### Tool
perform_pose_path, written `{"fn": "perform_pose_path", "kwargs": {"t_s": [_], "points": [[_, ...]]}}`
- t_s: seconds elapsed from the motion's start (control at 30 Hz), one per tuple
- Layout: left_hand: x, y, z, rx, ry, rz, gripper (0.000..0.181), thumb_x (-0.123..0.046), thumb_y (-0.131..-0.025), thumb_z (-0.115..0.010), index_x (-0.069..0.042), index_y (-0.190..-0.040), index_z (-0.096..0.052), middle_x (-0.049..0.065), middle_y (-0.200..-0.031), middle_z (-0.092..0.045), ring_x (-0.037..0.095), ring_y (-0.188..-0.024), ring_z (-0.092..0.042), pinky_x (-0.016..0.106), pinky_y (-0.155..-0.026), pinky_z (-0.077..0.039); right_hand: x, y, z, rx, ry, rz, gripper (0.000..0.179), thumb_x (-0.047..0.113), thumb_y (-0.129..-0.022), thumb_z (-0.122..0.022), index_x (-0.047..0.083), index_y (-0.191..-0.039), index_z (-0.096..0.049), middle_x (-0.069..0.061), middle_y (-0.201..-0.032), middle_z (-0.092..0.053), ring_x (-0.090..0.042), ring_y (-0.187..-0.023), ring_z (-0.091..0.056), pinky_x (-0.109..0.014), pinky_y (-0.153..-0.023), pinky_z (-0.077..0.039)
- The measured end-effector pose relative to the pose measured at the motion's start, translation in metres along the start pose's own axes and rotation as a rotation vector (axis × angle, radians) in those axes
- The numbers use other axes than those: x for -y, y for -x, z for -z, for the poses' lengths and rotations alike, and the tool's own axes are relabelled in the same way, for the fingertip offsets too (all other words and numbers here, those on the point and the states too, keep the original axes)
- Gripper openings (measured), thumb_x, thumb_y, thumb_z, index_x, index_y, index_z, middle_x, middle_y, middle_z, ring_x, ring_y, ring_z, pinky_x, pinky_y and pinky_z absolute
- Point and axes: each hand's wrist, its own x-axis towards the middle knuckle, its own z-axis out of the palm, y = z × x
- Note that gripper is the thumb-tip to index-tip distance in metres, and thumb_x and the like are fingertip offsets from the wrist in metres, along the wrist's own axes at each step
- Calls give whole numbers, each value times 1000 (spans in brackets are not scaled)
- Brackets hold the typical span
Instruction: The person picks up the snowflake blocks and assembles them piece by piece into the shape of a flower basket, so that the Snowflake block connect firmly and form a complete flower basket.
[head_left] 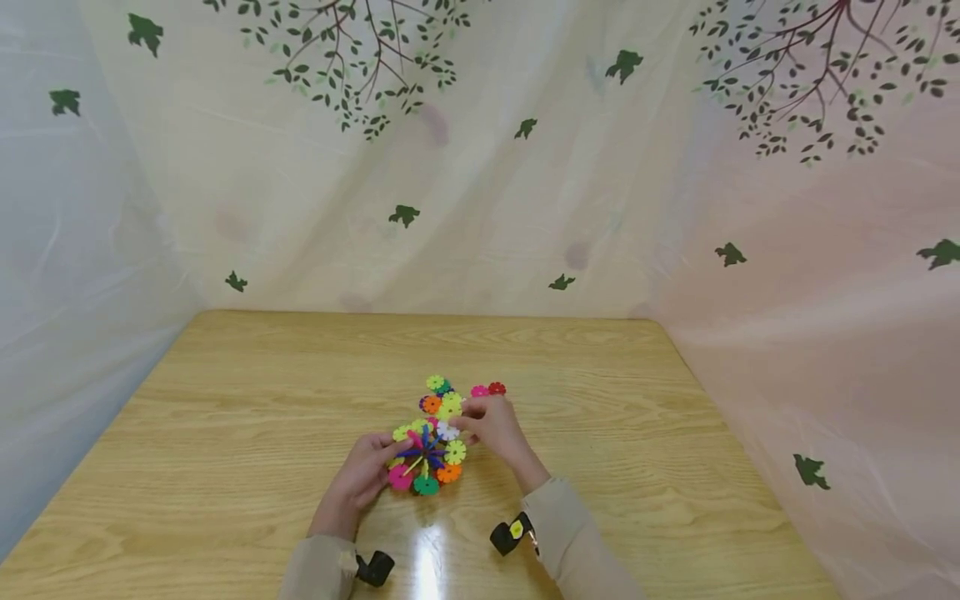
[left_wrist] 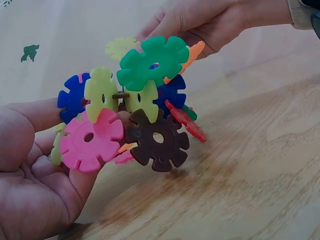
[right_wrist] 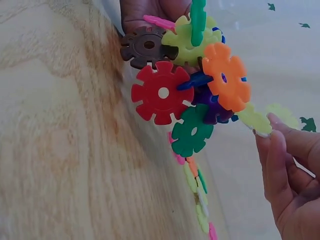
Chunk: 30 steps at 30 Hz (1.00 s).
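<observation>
My left hand [head_left: 362, 473] holds a ball-like cluster of interlocking flower-shaped plastic discs [head_left: 426, 485] above the table, its fingers curled around one side. Pink disc [left_wrist: 90, 140], brown disc [left_wrist: 162, 142] and green disc [left_wrist: 155, 64] show on it in the left wrist view; the right wrist view shows a red disc [right_wrist: 162, 92] and an orange disc [right_wrist: 226, 75]. On the cluster's far right side, my right hand [right_wrist: 292, 170] pinches a yellow disc [right_wrist: 254, 120] between thumb and fingertips. A white edge shows beneath that disc. Whether it is slotted into the cluster, I cannot tell.
More joined discs [right_wrist: 200, 195] lie in a row on the wooden table [head_left: 225, 467] beyond the cluster, partly covered by my right hand in the head view. A pale curtain [head_left: 480, 208] printed with leaves and branches hangs behind the table and along its sides.
</observation>
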Motion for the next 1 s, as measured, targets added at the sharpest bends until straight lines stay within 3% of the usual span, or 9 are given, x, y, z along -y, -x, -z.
{"fn": "perform_pose_path", "kwargs": {"t_s": [0.27,0.57,0.83,1.0], "points": [[-1,2,0,-4,-38,-11,27,-5,-97,-54,-16,-78,-71,-7,-89,-72,5,-88,-67,20,-79,-58,-4,1,2,34,59,68,28,14,-88,-70,4,-68,-54,-1,-67,-52,-11,-55,-58,-31,-54,-59],[1,0,-1,-4,-70,-19,32,-2,-96,-54,-17,-73,-70,-8,-85,-70,4,-85,-66,18,-76,-58,-7,3,5,68,64,69,16,14,-88,-71,1,-79,-69,-7,-70,-62,-8,-49,-56,-41,-55,-60],[4,-1,-1,17,-58,-44,34,-1,-95,-53,-19,-74,-71,-9,-84,-70,3,-85,-64,17,-77,-57,-8,7,3,32,58,88,24,17,-88,-70,1,-71,-63,-1,-66,-55,-9,-48,-56,-42,-56,-60],[3,1,-1,35,-92,-49,34,0,-95,-53,-19,-71,-69,-10,-82,-69,2,-82,-62,15,-75,-55,-3,10,4,62,73,97,22,14,-88,-71,1,-72,-65,-13,-69,-60,-10,-50,-56,-49,-58,-59]]}}
